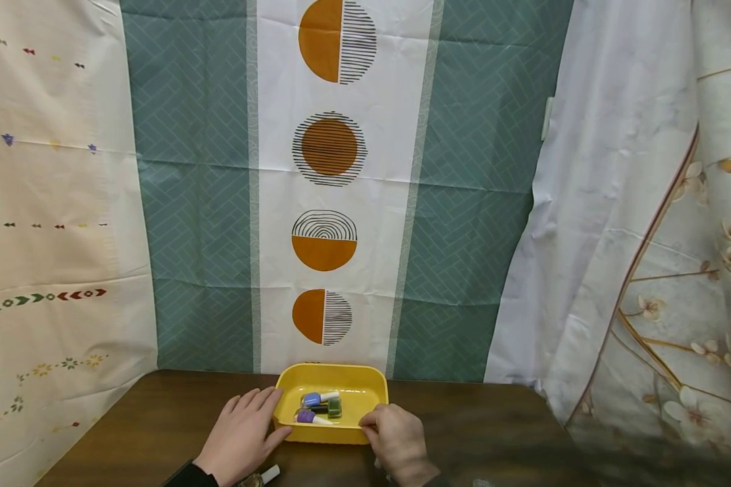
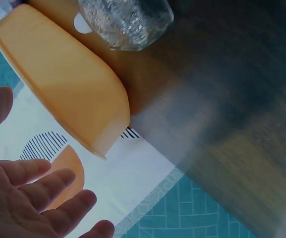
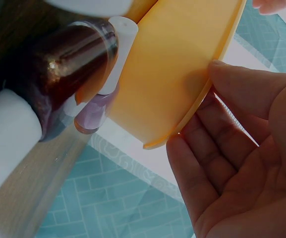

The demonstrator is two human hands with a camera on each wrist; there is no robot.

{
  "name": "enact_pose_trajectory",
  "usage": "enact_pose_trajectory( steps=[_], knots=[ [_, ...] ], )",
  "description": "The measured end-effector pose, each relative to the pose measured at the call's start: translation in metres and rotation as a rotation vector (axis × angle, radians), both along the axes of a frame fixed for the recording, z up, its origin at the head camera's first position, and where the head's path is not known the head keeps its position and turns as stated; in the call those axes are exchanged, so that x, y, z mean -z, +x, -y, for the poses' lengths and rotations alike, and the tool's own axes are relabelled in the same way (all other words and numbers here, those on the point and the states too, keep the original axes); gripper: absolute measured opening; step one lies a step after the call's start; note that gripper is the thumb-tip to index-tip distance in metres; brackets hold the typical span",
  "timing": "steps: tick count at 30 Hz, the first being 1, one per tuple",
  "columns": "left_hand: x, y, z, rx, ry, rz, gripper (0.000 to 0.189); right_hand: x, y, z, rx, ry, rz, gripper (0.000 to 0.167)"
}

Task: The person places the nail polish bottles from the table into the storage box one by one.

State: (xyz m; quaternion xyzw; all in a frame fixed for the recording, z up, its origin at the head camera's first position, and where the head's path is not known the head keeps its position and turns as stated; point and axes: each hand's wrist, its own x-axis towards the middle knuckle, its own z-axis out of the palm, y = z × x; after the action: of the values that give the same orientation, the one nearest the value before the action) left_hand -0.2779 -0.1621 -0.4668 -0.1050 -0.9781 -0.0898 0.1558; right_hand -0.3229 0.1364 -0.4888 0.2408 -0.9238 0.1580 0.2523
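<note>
A yellow plastic tray (image 1: pixel 365 400) stands on the brown table. Inside it lie three nail polish bottles: a blue one (image 1: pixel 311 400), a green one (image 1: pixel 334 407) with a dark cap, and a purple one (image 1: pixel 305 416). My left hand (image 1: pixel 240 433) is at the tray's left side with its fingers extended; in the left wrist view these fingers (image 2: pixel 48 186) look spread and hold nothing. At the front right corner, my right hand (image 1: pixel 396 439) pinches the tray's rim between thumb and fingers, as the right wrist view shows at the rim (image 3: pixel 197 106).
A bottle with a white cap (image 1: pixel 271 473) lies by my left wrist. The right wrist view shows a dark red bottle (image 3: pixel 76 62) and a purple bottle (image 3: pixel 97 111) outside the tray. A glittery glass bottle (image 2: pixel 133 22) is close to the left wrist camera. Patterned curtains (image 1: pixel 201 203) hang behind the table.
</note>
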Motion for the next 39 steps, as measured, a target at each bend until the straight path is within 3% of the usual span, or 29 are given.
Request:
enact_pose_trajectory(
  steps=[18, 35, 39],
  knots=[
    [0.009, 0.021, 0.004, -0.029, 0.000, 0.136, 0.084, -0.001, 0.001, -0.002, -0.004, -0.002, 0.015, 0.012],
    [0.037, 0.025, 0.017, -0.050, -0.015, 0.243, 0.087, -0.002, 0.000, -0.002, -0.006, 0.000, 0.010, 0.011],
    [0.044, 0.025, 0.021, -0.039, -0.023, 0.236, 0.083, -0.001, 0.000, -0.002, -0.003, 0.000, 0.021, 0.011]
  ],
)
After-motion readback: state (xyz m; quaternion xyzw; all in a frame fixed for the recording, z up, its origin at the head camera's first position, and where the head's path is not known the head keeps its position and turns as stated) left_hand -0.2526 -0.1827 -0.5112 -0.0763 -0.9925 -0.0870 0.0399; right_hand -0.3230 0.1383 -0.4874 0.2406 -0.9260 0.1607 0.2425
